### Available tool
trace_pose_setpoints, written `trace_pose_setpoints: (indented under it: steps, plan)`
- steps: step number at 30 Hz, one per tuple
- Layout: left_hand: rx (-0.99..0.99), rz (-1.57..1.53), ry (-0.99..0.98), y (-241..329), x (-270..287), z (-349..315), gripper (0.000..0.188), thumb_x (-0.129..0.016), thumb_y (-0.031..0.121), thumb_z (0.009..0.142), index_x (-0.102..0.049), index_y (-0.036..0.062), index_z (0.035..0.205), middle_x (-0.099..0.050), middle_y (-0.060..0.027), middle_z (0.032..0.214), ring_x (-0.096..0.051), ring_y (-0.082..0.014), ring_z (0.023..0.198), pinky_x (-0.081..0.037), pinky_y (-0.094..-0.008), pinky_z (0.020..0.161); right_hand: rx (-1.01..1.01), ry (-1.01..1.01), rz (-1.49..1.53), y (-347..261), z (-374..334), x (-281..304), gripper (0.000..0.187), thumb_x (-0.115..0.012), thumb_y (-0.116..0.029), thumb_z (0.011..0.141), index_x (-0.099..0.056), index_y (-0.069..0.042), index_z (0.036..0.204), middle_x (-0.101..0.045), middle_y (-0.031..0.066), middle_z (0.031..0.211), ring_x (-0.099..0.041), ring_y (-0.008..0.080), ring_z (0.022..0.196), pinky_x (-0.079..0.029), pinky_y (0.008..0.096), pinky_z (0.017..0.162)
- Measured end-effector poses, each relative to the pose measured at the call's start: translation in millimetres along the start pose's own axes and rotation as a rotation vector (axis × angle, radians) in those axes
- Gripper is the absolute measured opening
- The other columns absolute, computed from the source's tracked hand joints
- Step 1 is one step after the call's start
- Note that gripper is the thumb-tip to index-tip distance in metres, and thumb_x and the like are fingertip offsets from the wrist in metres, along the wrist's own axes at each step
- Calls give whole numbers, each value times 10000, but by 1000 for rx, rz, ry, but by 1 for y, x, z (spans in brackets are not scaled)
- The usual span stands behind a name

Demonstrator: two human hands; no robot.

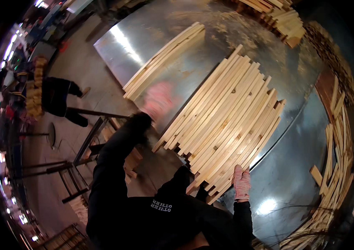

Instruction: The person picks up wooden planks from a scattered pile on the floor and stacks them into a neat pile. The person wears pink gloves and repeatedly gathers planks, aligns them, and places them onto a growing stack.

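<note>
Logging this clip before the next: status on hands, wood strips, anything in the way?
Right hand against large strip row, near right corner. Left hand blurred, between it and smaller strip row; grip unclear. No obvious obstruction.

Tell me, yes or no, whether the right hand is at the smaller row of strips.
No, the right hand is at the larger row, while the smaller row lies farther left.

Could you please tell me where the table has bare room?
The table is bare between the small strip bundle and the wide strip layer, beyond the left hand, and right of the right hand. Loose strips crowd the right side.
</note>
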State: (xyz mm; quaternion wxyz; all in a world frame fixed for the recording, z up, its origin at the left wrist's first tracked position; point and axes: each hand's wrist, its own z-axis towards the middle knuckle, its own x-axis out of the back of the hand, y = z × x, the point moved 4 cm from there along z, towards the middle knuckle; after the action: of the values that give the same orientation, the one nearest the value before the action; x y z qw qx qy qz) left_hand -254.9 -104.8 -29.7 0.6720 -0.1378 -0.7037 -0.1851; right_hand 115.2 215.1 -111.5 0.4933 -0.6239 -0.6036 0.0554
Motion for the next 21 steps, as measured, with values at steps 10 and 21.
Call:
trace_pose_setpoints:
  steps: [10, 21]
  plan:
    - [455, -289, -194, -120, -7, 37, 641, -754, 511, 773, -615, 21, 1162, -703, -219, 1079, -672, -368, 1050, -513, -453, 882, -26, 57, -224, -38, -16, 4, 744, -585, -599, 938, -520, -24, 1406, -726, 203, 1067, -683, 406, 1006, -525, 452, 882]
    - [437, -279, -130, 13, 76, -76, 789, -796, 516, 749, -515, 104, 1359, -706, -156, 1142, -694, -341, 1004, -520, -466, 897, -17, -37, -70, -18, -8, -12, 872, -591, -610, 928, -339, -52, 1550, -676, 218, 1198, -669, 383, 1073, -525, 438, 885]
